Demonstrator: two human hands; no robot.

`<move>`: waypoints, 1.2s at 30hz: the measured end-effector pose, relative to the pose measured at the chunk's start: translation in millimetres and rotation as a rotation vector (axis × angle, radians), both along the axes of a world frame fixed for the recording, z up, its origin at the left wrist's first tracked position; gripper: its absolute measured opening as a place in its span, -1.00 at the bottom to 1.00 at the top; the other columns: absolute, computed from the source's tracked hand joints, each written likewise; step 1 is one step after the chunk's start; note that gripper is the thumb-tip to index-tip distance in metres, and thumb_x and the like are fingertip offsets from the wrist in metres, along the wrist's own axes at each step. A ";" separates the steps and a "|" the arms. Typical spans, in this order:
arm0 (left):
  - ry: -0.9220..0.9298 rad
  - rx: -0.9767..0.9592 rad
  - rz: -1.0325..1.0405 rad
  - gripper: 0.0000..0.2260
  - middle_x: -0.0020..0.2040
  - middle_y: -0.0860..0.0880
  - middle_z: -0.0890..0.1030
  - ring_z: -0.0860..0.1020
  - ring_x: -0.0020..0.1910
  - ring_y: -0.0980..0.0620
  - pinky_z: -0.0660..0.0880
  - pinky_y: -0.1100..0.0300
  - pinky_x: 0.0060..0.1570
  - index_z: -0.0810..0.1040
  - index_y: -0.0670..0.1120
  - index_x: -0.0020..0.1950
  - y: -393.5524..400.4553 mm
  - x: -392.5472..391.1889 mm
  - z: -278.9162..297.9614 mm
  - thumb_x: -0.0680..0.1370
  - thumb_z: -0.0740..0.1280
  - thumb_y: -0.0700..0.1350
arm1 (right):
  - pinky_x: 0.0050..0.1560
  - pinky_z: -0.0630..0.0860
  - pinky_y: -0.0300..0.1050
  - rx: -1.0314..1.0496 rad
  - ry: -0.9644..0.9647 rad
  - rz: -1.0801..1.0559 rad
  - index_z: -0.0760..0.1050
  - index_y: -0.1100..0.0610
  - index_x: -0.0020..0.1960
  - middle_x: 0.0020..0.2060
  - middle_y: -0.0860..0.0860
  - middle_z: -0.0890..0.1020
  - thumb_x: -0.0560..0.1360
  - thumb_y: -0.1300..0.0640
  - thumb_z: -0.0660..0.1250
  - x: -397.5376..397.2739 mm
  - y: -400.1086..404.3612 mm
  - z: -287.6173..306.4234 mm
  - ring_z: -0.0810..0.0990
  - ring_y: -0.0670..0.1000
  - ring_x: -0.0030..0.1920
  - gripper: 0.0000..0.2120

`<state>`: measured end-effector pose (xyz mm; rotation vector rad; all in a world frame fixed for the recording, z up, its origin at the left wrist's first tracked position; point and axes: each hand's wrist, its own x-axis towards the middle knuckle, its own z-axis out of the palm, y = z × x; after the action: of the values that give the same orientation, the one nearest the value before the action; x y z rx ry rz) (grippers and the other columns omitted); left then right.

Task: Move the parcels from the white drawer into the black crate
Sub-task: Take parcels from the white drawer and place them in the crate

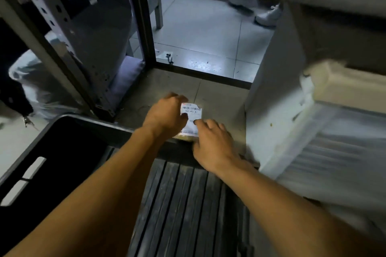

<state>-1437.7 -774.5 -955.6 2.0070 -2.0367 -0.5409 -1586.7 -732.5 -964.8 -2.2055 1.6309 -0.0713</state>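
Fingers of the left hand [167, 113] and right hand [211, 142] are curled round a small white-labelled parcel [192, 119] — largely hidden — held above the far rim of the black plastic crate [52, 158], beside the blurred white drawer [325, 131].

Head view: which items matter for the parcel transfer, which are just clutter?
Job:
- parcel, held by left hand and right hand
- black crate
- white drawer

Lying about:
- metal rack post
- plastic bag
- someone's shoes
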 end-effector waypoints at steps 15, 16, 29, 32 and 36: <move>-0.293 -0.023 -0.298 -0.31 0.64 -0.06 0.09 0.12 0.59 -0.12 0.18 -0.09 0.54 0.07 0.11 0.62 180.1 -73.4 91.0 0.58 0.35 0.11 | 0.48 0.20 0.07 -0.287 0.225 -0.090 0.14 0.05 0.59 0.48 0.10 0.27 0.53 0.14 0.27 -158.0 174.5 90.6 0.21 0.17 0.47 -0.34; -0.292 -0.038 -0.342 -0.32 0.63 -0.05 0.12 0.14 0.59 -0.10 0.18 -0.07 0.53 0.08 0.10 0.62 184.5 -84.0 93.6 0.58 0.34 0.11 | 0.48 0.19 0.06 -0.282 0.229 -0.119 0.13 0.06 0.59 0.49 0.09 0.27 0.54 0.15 0.26 -170.8 183.3 92.0 0.21 0.16 0.48 -0.34; -0.302 -0.212 -0.576 -0.45 0.43 -0.01 0.39 0.39 0.39 -0.05 0.34 0.02 0.40 0.23 0.02 0.56 192.5 -224.8 100.7 0.61 0.32 0.02 | 0.41 0.26 0.04 -0.212 0.276 -0.303 0.18 0.04 0.55 0.47 0.09 0.27 0.53 0.19 0.25 -265.7 219.8 73.1 0.26 0.18 0.44 -0.39; -0.334 -0.200 -0.590 -0.46 0.44 -0.03 0.38 0.35 0.42 -0.06 0.30 0.02 0.42 0.23 0.01 0.56 184.4 -242.4 86.8 0.61 0.32 -0.03 | 0.40 0.27 0.04 -0.222 0.286 -0.293 0.18 0.03 0.55 0.48 0.09 0.27 0.53 0.18 0.25 -273.7 205.0 56.0 0.27 0.18 0.44 -0.39; -0.358 -0.176 -0.568 -0.50 0.42 -0.04 0.40 0.37 0.40 -0.07 0.35 0.05 0.37 0.27 0.00 0.54 169.3 -256.8 62.2 0.61 0.31 -0.07 | 0.33 0.34 0.06 -0.261 0.276 -0.258 0.29 0.10 0.50 0.40 0.11 0.39 0.49 0.23 0.31 -278.8 180.6 33.2 0.38 0.21 0.36 -0.40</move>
<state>-1694.4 -605.2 -893.5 1.4916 -2.7764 -0.0806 -1865.5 -552.0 -931.6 -2.2568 2.1627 -0.0555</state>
